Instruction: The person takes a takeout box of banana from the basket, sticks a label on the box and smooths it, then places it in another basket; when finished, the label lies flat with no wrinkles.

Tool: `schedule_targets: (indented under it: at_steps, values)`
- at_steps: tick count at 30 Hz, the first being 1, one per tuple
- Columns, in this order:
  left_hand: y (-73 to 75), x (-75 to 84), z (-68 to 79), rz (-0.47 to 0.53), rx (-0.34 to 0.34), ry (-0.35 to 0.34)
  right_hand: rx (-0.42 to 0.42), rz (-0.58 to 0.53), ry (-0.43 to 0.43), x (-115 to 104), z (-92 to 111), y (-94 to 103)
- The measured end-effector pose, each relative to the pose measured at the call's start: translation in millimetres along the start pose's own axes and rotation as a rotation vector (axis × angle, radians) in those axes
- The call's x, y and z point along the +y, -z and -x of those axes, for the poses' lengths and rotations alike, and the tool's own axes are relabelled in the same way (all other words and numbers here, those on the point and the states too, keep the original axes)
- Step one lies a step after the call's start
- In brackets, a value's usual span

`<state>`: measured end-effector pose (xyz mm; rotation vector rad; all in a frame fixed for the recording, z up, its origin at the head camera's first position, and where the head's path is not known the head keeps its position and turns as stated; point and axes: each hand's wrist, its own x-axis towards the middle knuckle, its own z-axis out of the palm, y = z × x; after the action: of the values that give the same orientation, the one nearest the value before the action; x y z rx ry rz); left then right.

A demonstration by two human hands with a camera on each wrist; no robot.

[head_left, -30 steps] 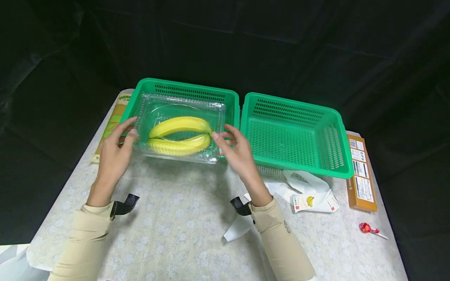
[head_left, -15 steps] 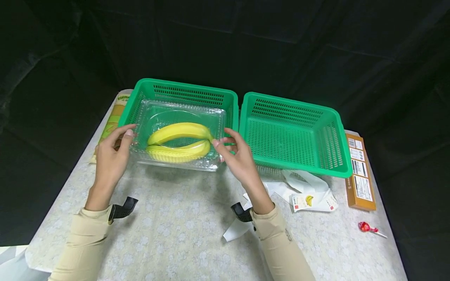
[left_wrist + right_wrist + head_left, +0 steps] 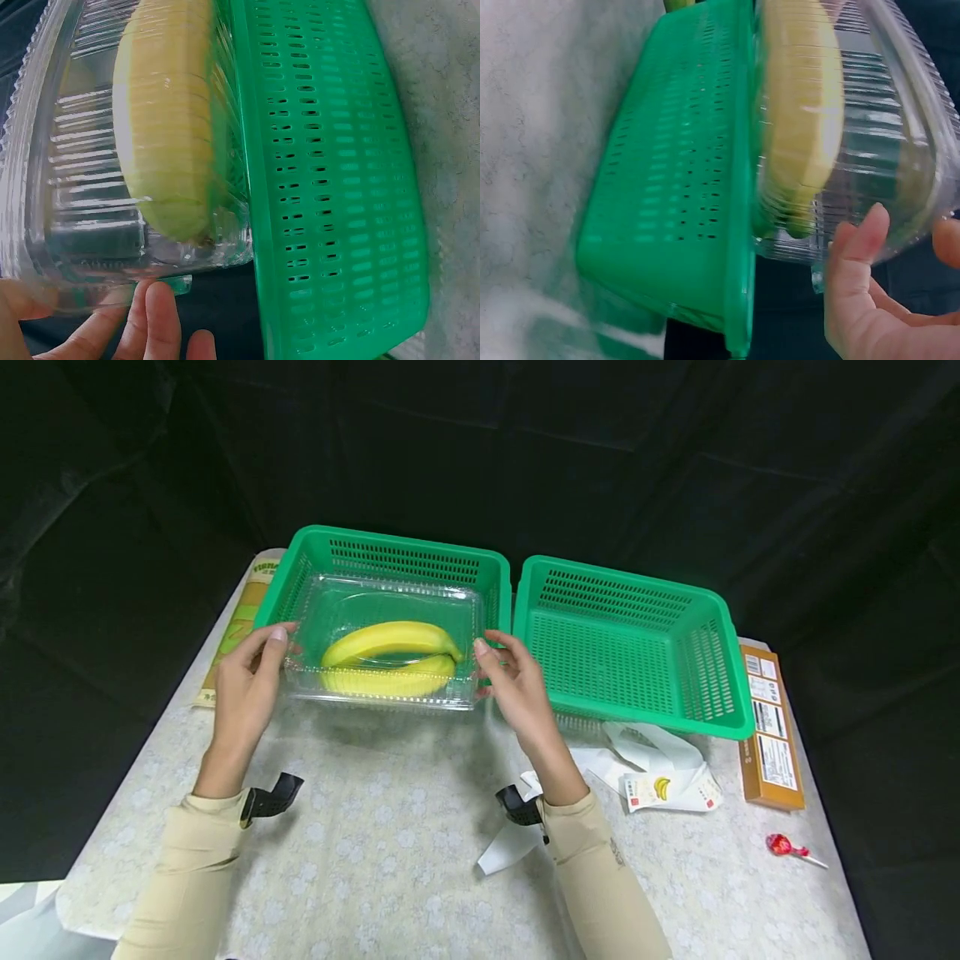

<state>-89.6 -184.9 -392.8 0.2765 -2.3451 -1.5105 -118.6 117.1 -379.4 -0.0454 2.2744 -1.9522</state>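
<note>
Slightly left of centre, clear ridged container (image 3: 375, 604), yellow bananas (image 3: 393, 637) inside, both hands (image 3: 246, 687) (image 3: 520, 687) gripping its sides above a green basket (image 3: 405, 541), pale flowered surface (image 3: 375, 843) across lower frame, black cloth (image 3: 480, 452) along top.

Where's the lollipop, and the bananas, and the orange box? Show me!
Lollipop (image 3: 779, 844): head view, on its red top.
Bananas (image 3: 393, 632): head view, on the middle of the upper banana.
Orange box (image 3: 770, 727): head view, on its labelled top face.
</note>
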Motion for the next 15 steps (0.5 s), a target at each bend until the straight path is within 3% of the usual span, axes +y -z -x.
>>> schedule_targets:
  at_steps: [5,15]
  values:
    - [-1.1,-3.4,-1.6,0.029,-0.014,0.012,0.037,-0.046,0.011,5.7,-3.3,0.6]
    - [2.0,-7.8,3.7,0.079,0.028,-0.023,0.059,-0.006,0.053,5.2,5.2,-0.5]
